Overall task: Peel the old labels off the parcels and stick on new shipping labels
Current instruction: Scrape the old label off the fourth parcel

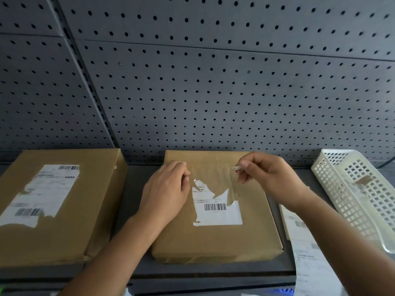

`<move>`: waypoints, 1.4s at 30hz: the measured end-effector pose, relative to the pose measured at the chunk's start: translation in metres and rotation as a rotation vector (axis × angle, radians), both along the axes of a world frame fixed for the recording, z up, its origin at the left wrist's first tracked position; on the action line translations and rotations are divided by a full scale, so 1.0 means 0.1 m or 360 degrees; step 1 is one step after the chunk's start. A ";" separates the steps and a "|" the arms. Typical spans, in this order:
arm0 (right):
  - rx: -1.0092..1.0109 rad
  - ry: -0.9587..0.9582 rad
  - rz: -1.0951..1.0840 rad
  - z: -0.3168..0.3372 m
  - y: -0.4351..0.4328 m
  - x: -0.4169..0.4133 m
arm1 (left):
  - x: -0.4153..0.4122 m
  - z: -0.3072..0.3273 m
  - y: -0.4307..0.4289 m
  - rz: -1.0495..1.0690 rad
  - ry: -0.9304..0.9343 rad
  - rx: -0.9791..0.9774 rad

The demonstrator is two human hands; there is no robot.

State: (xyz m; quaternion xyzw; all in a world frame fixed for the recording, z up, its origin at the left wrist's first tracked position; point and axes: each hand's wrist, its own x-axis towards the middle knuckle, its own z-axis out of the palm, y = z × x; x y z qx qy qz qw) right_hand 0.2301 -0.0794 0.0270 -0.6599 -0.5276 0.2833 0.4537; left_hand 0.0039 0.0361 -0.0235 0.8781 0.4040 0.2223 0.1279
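Observation:
A brown parcel [215, 238] lies in the middle of the shelf with a half-torn white label [218, 212] on its top. My right hand [269, 178] pinches a strip of clear film [233, 182] lifted off the label's upper right. My left hand [168, 191] rests on the parcel's upper left edge, fingers curled at the label's torn corner; whether it pinches anything I cannot tell. A second brown parcel [64, 231] lies to the left, carrying a worn label [44, 193] with barcodes.
A strip of new white shipping labels [307, 253] lies right of the middle parcel and hangs over the shelf's front edge. A white plastic basket [333, 180] stands at the far right. A grey pegboard wall [213, 82] backs the dark shelf [132, 189].

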 end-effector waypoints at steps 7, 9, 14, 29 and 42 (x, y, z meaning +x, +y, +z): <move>0.0016 0.0156 -0.0254 0.06 -0.36 0.42 | 0.06 0.08 0.02 0.0020 0.0127 0.0015; 0.0041 0.0212 -0.0365 0.08 -0.49 0.60 | 0.08 0.09 0.03 0.0043 0.0151 0.0005; 0.0055 0.0291 -0.0682 0.12 -0.93 1.10 | 0.11 0.08 0.04 0.0066 0.0166 -0.0034; -0.0929 -0.0913 -0.1189 -0.31 -1.41 2.15 | 0.16 0.00 0.03 0.0099 0.0078 -0.0047; -0.1204 -0.1155 -0.0889 -0.60 -1.28 2.21 | 0.13 -0.02 0.03 0.0082 0.0047 -0.0050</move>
